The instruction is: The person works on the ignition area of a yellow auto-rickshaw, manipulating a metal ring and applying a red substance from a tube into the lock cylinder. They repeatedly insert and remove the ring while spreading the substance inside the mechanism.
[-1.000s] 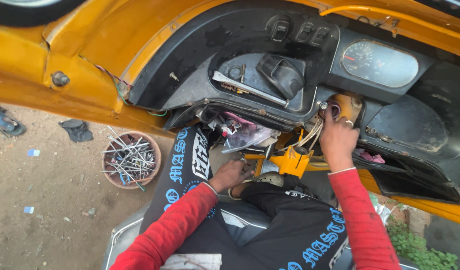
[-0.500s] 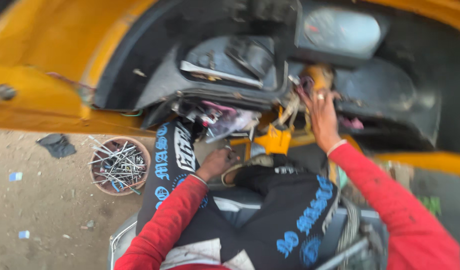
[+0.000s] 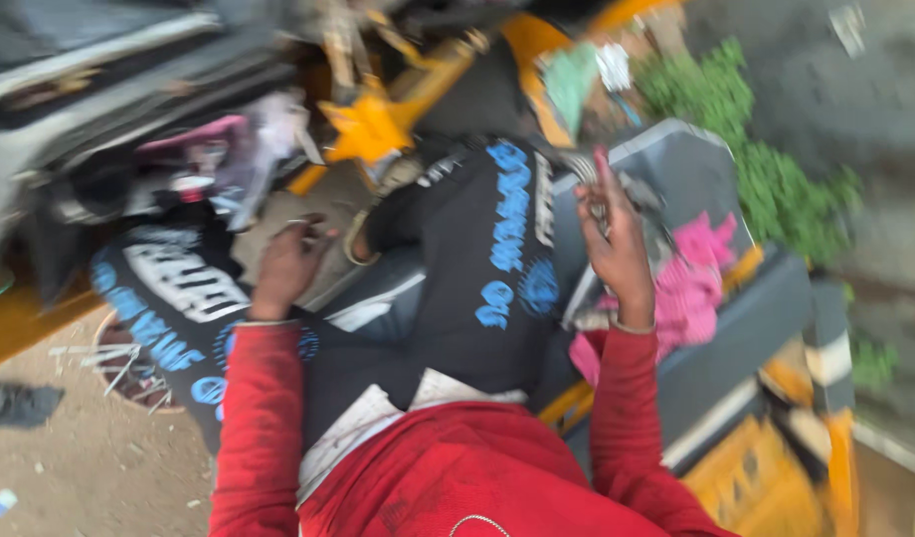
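Caution: right hand (image 3: 617, 244) pinches a thin metal tool (image 3: 584, 167) over the grey tray (image 3: 711, 164) w/ pink rag (image 3: 691, 288), left hand (image 3: 288, 264) curled on the lap, grip unclear; blur suggests a fast head turn, so tool may slip.

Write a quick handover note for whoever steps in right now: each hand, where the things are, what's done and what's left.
Left hand: resting low between the knees near the yellow frame part; whether it holds anything is too blurred to tell.
Right hand: raised by the grey seat panel, fingers around a thin metal piece, possibly a tool or wire.
Things: pink cloth on the seat beside the right hand; round tray of metal bits on the ground, left of the left knee.
Done: cannot tell; the dash area is out of clear view.
Left: likely going back to the open wiring up front, though that is only a guess.
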A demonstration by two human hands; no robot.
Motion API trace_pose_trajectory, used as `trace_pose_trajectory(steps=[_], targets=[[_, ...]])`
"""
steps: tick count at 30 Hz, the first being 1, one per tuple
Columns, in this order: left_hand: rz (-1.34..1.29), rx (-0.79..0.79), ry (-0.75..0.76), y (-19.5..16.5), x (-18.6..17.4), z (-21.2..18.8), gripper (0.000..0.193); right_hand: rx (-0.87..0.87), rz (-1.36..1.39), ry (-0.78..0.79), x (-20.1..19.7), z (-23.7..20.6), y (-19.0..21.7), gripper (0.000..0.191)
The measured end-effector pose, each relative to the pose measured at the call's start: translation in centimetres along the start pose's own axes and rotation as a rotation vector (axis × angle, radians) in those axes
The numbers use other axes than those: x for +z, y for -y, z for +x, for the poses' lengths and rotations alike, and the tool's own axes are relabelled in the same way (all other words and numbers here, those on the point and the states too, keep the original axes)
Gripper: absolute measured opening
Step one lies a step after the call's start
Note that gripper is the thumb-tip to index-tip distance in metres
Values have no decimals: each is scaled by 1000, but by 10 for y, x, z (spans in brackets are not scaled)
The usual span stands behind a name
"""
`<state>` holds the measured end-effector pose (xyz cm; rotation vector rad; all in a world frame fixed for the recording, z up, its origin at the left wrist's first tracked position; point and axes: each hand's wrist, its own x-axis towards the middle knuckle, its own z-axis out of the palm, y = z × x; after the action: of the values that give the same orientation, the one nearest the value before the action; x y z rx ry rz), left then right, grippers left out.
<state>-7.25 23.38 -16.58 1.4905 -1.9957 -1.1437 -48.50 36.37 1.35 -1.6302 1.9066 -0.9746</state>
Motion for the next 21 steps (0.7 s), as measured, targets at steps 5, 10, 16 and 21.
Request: trace_pose_trajectory(steps=[5, 10, 16, 21], targets=[[22, 65, 118, -3, 1, -13, 40, 498, -55, -388, -64, -156, -93, 75], [90, 86, 133, -31, -5, -15, 36, 646, -431, -452, -102, -204, -120, 78], [69, -32, 187, -48, -6, -16, 39, 399, -514, -331, -77, -176, -118, 89], [51, 8, 160, -50, -4, -18, 38, 675, -788, 152, -43, -135, -157, 70]])
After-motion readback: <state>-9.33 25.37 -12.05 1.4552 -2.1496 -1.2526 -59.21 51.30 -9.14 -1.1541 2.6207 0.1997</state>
